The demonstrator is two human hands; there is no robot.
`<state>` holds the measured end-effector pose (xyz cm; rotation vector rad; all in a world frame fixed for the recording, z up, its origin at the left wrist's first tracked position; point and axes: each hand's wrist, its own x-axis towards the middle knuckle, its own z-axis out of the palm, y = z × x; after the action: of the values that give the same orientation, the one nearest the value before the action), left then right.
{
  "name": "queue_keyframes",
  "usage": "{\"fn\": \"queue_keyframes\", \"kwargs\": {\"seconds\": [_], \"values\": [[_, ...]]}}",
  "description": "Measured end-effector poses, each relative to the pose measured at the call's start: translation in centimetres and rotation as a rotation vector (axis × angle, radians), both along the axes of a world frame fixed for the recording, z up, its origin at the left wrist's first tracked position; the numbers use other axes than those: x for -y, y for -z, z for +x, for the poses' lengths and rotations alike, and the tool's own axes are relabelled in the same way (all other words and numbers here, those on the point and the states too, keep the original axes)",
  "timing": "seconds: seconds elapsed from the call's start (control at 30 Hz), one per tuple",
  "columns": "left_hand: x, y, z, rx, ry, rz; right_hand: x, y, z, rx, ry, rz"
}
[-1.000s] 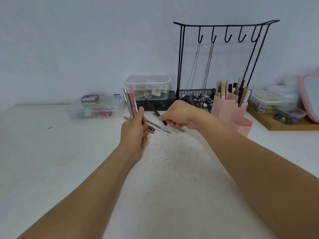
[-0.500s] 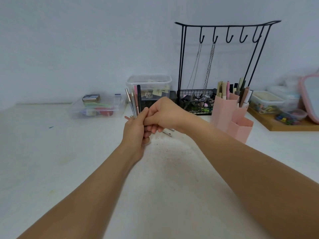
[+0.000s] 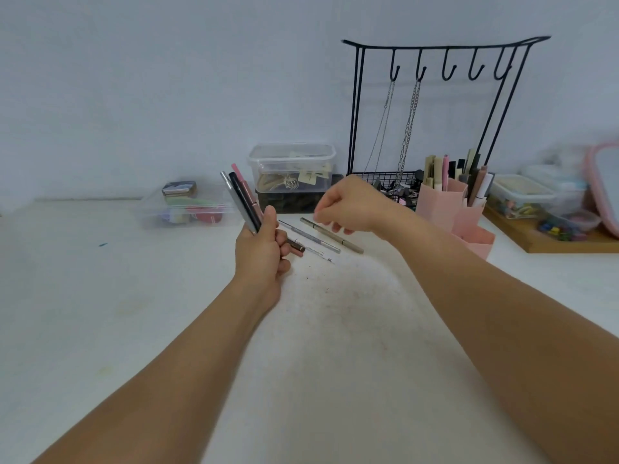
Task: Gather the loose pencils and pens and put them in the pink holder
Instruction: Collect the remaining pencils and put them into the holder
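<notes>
- Both hands work just above the table: the left hand (image 3: 264, 249) is closed around a bundle of pens (image 3: 242, 199) that fans upward and away from the thumb, while the right hand (image 3: 351, 204) hovers empty with its fingers curled loosely downward, blurred by motion.
- Under the right hand, two loose pens lie flat and slanted on the table: a grey pen (image 3: 310, 236) and, just beside it, an olive pen (image 3: 335, 235). A third, white one is partly hidden near the left fingers.
- Well to the right stands the pink holder (image 3: 442, 204), already stuffed with pens and markers in its tall compartment; lower compartments step down in front.
- These pens look light, stiff and smooth, so I judge they may roll or slip from a pinch. Taking each near its middle with fingertips and thumb should keep it level.
- Slim barrels in the left fist could slide against each other if the grip loosens.
- White and matte, the table (image 3: 100, 313) shows faint speckled smudges near the middle.
- Behind it, against a plain pale wall, sit a black wire rack (image 3: 445, 48) with chains on its hooks, clear plastic boxes (image 3: 291, 167) and a wooden tray (image 3: 549, 244).
</notes>
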<state>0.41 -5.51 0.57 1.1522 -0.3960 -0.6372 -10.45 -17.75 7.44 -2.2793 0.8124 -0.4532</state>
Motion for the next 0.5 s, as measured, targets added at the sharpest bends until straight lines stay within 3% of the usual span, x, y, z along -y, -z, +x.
{"fn": "queue_keyframes", "kwargs": {"seconds": [0.13, 0.5], "values": [[0.0, -0.1, -0.3, 0.021, -0.013, 0.009, -0.2, 1.2, 0.6, -0.236, 0.030, -0.080], [0.1, -0.4, -0.4, 0.009, -0.038, 0.061, -0.9, 3.1, 1.8, -0.319, 0.101, -0.391]]}}
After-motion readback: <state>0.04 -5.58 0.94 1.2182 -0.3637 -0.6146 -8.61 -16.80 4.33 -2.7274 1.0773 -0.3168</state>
